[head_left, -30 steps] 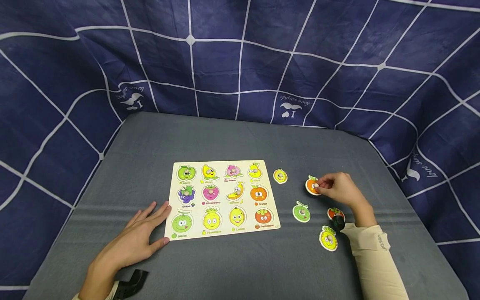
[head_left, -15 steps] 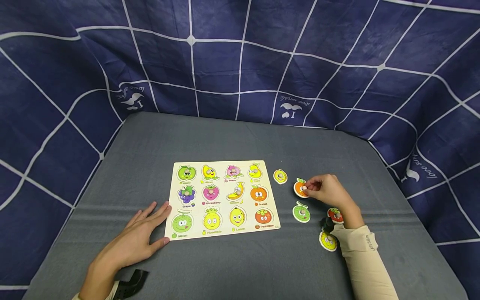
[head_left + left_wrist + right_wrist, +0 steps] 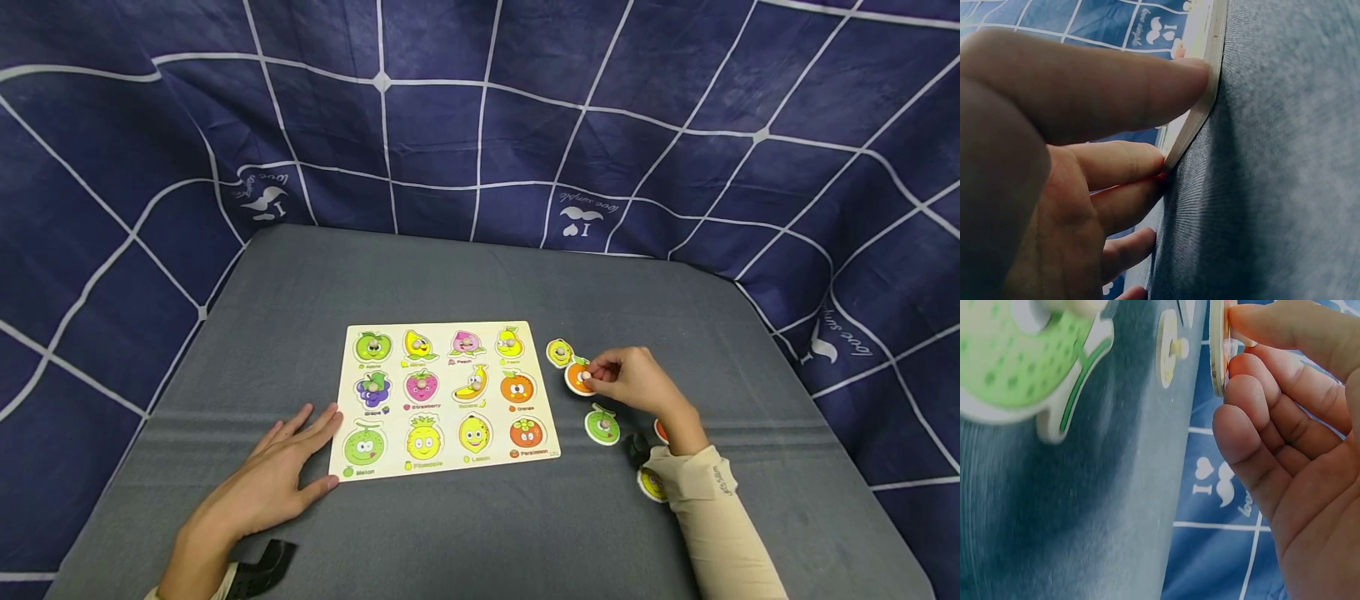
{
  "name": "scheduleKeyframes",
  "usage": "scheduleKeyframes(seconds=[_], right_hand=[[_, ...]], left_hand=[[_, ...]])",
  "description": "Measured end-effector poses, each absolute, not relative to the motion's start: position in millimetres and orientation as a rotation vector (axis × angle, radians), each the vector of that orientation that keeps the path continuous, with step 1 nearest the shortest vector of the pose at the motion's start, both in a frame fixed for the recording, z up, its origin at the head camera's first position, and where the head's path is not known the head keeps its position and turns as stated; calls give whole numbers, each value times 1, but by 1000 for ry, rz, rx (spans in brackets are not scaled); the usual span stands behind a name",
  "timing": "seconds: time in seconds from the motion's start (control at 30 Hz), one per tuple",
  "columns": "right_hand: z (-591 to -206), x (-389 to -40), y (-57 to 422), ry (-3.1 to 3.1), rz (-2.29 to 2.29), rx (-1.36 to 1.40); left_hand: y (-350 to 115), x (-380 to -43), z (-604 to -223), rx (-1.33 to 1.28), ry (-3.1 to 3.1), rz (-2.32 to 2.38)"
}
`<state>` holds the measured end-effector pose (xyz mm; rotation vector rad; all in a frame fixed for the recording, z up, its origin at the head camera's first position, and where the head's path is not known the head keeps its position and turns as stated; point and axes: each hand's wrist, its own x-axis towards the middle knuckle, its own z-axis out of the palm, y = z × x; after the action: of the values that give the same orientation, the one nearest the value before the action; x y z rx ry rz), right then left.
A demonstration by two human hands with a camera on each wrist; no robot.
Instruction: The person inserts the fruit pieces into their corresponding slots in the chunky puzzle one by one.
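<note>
My right hand (image 3: 637,385) pinches an orange-shaped puzzle piece (image 3: 576,380) by its knob, just right of the fruit puzzle board (image 3: 450,446). In the right wrist view this piece (image 3: 1217,350) is seen edge-on, held off the table. Behind it lies a yellow lemon piece (image 3: 559,352); a green melon piece (image 3: 602,425) lies nearer, below the hand. My left hand (image 3: 270,475) lies at the board's left edge with fingers extended. The left wrist view shows its thumb (image 3: 1172,87) and fingertips touching the board's edge (image 3: 1200,115).
Partly hidden by the right wrist are a red fruit piece (image 3: 661,431) and a yellow pineapple piece (image 3: 652,485). Knobbed pieces sit in the board's upper two rows. A grey cloth (image 3: 450,542) covers the table; a blue gridded curtain (image 3: 435,125) surrounds it.
My right hand has carried the orange piece leftward towards the board, close to the lemon piece. Its wrist now hides more of the red and pineapple pieces. The left hand has stayed put.
</note>
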<state>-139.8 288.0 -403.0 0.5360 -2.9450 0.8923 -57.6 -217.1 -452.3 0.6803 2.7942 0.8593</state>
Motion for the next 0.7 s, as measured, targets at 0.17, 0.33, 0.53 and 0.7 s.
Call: scheduleKeyframes(seconds=[0.17, 0.33, 0.53, 0.7], right_hand=[[-404, -140, 280, -2931, 892, 585], [-409, -142, 272, -2903, 892, 678], [-412, -144, 259, -2893, 893, 766], [-413, -146, 248, -2888, 906, 821]], left_hand=[[-217, -58, -453, 682, 2798, 859], [-217, -57, -453, 689, 2813, 861], [-217, -57, -453, 692, 2819, 858], [-216, -57, -451, 670, 2801, 855]])
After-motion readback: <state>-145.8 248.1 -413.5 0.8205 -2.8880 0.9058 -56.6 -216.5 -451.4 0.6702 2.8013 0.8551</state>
